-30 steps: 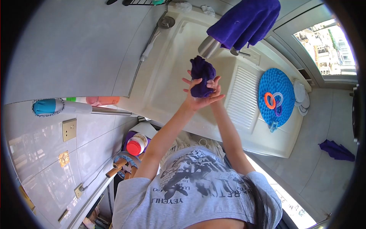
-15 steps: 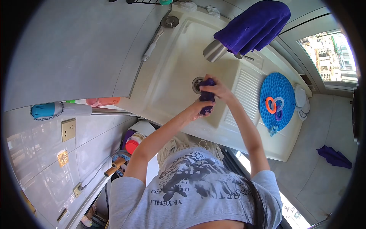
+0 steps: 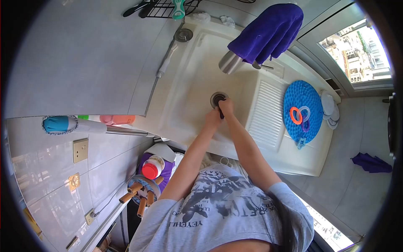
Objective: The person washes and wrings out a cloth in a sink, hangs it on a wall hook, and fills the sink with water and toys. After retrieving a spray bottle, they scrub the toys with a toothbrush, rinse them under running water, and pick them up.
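Low in the cream sink (image 3: 184, 90), just over the drain (image 3: 218, 98), both my hands are close together. My left hand (image 3: 213, 118) is closed on the near part of a dark purple cloth (image 3: 221, 113). My right hand (image 3: 227, 106) grips the same cloth slightly farther up and to the right. Only a thin strip of the cloth shows between the fingers; the rest is hidden by the hands.
A purple towel (image 3: 268, 31) drapes over the metal faucet (image 3: 231, 62). On the ribbed drainboard (image 3: 265, 113) lies a blue bumpy mat (image 3: 303, 94) with coloured rings. Another purple cloth (image 3: 371, 162) is at right. A red-lidded jar (image 3: 150, 170) stands left of my arm.
My hands have moved closer together and down toward the drain. The cloth, stretched visibly between them before, is now mostly covered. The view has shifted slightly.
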The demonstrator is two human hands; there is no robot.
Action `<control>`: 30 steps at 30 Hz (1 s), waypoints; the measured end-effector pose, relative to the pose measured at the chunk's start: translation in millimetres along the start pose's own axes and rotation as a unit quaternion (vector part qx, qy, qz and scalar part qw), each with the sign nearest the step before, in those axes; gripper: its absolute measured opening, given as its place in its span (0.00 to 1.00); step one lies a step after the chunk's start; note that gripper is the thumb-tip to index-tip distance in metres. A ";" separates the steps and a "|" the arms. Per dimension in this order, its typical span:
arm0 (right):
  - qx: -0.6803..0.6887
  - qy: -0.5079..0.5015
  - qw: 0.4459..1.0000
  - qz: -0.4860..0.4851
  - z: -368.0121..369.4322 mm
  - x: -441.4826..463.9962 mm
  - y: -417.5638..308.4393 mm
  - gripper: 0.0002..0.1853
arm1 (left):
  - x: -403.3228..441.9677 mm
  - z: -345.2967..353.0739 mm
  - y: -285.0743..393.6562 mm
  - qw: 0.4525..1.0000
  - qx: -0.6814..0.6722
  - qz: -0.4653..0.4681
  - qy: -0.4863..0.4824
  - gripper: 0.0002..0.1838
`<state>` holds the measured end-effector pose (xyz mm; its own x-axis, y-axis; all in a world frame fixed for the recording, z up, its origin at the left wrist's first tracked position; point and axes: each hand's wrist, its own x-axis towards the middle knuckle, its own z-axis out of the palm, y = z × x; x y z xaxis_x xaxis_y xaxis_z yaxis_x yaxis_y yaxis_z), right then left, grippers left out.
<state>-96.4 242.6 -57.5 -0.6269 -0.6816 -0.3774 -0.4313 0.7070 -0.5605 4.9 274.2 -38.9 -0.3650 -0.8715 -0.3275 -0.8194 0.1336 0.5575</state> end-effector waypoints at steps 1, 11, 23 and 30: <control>0.017 -0.031 0.999 -0.014 -4.4 3.0 1.1 0.19 | 0.2 -3.5 3.9 1.000 0.004 0.005 0.015 0.22; 0.479 -0.460 0.747 -0.024 -126.7 -32.6 -31.4 0.38 | -31.1 -102.9 2.2 0.498 -0.782 -0.181 -0.328 0.21; 0.744 -0.467 0.455 -0.150 -112.7 -107.7 -93.5 0.32 | -62.2 -139.8 111.3 -0.188 -0.874 0.043 -0.446 0.24; 0.823 -0.549 0.055 -0.133 -166.6 -115.5 -131.0 0.08 | -114.2 -158.4 147.6 -0.089 -0.849 0.019 -0.521 0.37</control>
<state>-75.6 260.1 182.4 0.0673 -0.8665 0.4946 0.8798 0.2853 0.3802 -4.3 318.7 201.6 -0.8330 -0.3397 0.4367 -0.0198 -0.7705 -0.6371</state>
